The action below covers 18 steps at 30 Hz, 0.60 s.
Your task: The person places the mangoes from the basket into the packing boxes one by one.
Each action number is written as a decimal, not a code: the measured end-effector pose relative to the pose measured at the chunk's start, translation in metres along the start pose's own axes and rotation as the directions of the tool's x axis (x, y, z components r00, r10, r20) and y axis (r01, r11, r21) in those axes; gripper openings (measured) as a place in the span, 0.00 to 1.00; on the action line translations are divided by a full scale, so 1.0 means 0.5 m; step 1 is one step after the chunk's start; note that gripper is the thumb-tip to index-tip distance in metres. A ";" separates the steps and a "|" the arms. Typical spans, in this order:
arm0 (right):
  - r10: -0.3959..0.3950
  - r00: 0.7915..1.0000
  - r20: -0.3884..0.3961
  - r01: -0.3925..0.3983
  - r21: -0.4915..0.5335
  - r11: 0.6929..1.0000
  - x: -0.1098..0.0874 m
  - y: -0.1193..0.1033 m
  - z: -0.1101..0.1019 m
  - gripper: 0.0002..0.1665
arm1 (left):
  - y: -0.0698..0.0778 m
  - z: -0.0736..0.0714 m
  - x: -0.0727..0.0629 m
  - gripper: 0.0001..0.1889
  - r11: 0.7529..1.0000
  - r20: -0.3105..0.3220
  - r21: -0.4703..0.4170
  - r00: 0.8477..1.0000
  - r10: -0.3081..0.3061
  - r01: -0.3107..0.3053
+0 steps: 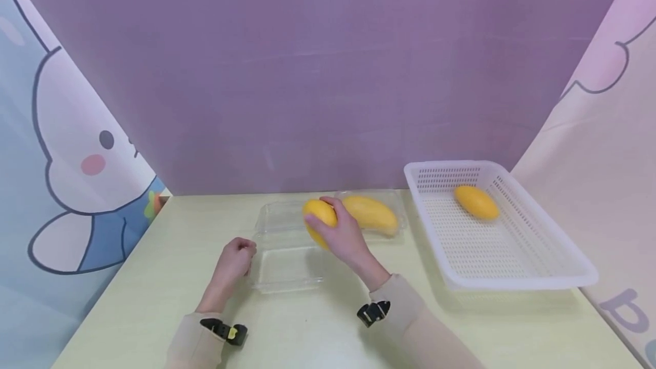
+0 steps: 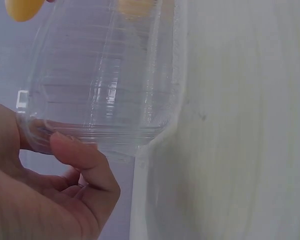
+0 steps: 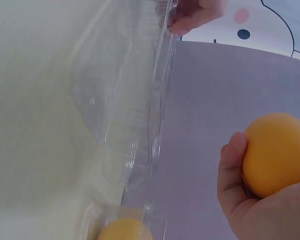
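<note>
One mango (image 1: 322, 210), long axis steep in the head view — right grip (image 1: 345, 237) pinches it, left grip (image 1: 236, 261) a container (image 1: 288, 266)

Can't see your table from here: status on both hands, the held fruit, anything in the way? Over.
Left grip pinching clear container by its edge. Right grip holding yellow fruit above it. No obstruction seen between them.
</note>
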State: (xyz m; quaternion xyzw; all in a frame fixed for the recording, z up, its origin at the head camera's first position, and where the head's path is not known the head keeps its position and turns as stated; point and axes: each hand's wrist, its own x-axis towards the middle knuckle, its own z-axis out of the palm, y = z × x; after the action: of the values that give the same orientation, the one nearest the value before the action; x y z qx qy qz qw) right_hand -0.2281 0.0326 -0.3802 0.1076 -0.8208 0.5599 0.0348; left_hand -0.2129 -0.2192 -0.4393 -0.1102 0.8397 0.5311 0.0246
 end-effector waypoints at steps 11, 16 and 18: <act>0.008 1.000 0.030 -0.009 0.028 1.000 0.006 -0.006 0.040 0.37 | -0.001 0.000 -0.003 0.16 1.000 0.011 0.013 1.000 0.018 -0.019; 0.024 0.998 0.065 -0.025 0.027 0.999 0.010 -0.004 0.061 0.38 | -0.001 0.001 -0.002 0.17 1.000 0.009 0.014 1.000 0.016 -0.016; 0.027 0.996 0.082 -0.028 0.016 0.999 0.010 -0.004 0.070 0.38 | -0.001 0.002 -0.001 0.16 1.000 0.005 0.011 1.000 0.010 -0.010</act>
State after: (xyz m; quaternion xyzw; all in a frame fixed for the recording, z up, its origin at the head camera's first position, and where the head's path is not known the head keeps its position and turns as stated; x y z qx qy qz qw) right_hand -0.2304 -0.0010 -0.3906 0.1193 -0.8182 0.5624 -0.0075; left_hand -0.2122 -0.2184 -0.4399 -0.1046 0.8431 0.5270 0.0244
